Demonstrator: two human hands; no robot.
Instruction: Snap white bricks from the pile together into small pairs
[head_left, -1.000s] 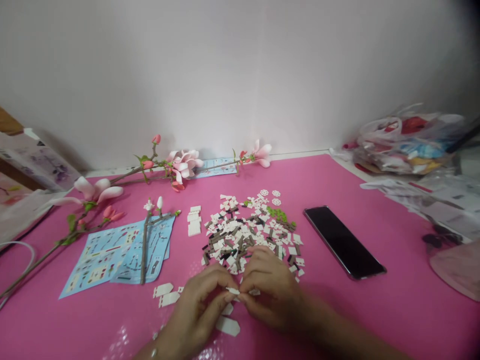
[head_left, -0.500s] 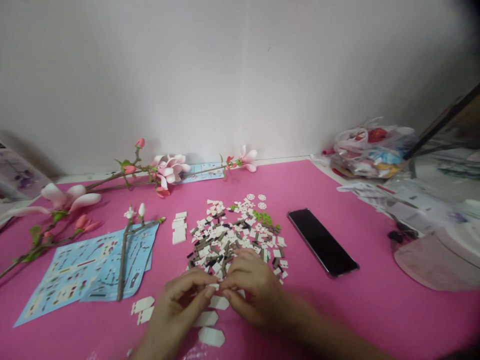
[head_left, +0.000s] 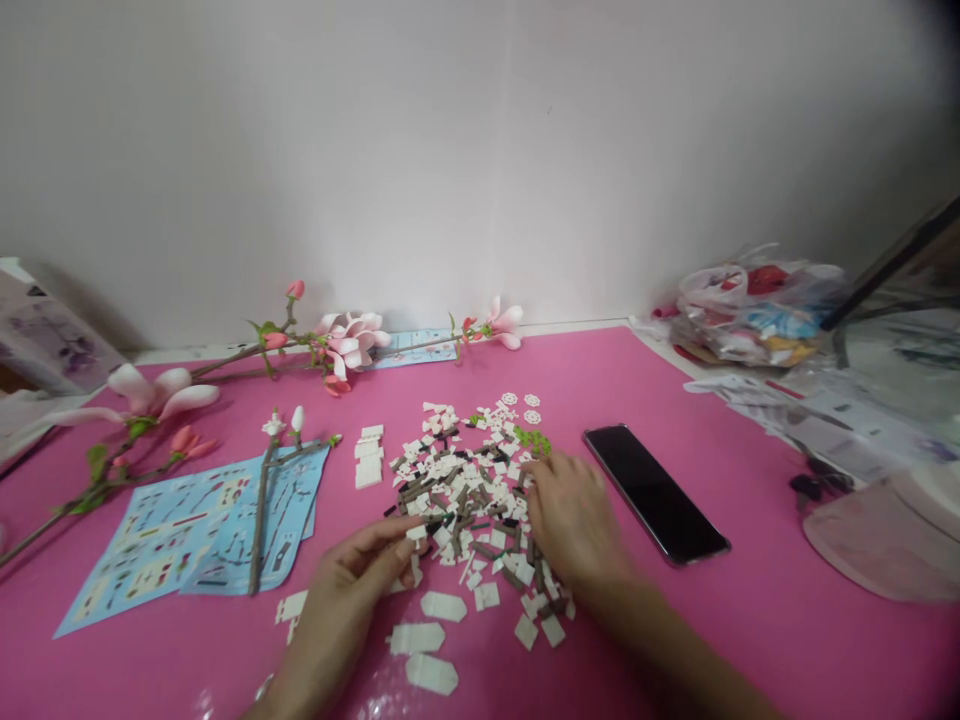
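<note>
My left hand pinches a small white building-block piece between thumb and fingers, at the near left edge of a heap of loose blocks. The heap mixes white, grey-brown, black and green pieces. At its right side my right hand reaches in with curled fingers. Its fingertips are partly hidden, so I cannot make out what they hold. Long white plates lie in a column just right of my left wrist. More white pieces lie left of it, partly covered by the forearm.
Blue instruction sheets lie left, with a block-built twig on them. Pink magnolia branches stretch along the back. White plates are stacked beside the heap. A black phone lies right, and a plastic bag sits behind it.
My hands have moved apart. The right went up and right into the heap's edge; the left stays low with a white piece. The view has shifted slightly.
</note>
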